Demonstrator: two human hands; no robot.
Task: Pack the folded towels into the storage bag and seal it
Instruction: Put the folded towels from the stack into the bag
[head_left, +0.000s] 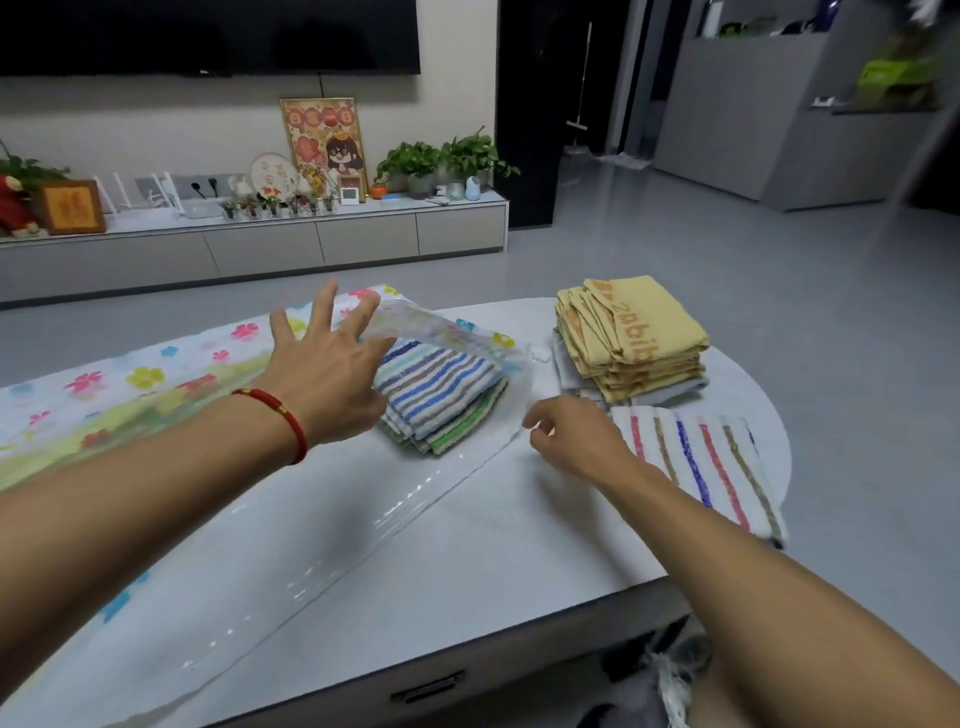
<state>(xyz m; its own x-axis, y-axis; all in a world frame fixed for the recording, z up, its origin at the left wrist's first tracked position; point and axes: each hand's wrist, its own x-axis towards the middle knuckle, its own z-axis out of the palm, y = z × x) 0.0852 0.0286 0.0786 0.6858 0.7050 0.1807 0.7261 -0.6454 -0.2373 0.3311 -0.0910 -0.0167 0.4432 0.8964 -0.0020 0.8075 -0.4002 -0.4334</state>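
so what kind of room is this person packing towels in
Most likely a home living room: a large dark TV hangs on the wall above a long low media cabinet crowded with potted plants and a framed picture. The towels sit on a pale table.

Towels lie inside the bag, stacked towels right.

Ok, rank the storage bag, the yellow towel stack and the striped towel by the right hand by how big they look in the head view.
1. Storage bag, by far.
2. Striped towel and yellow towel stack: too close to rank.
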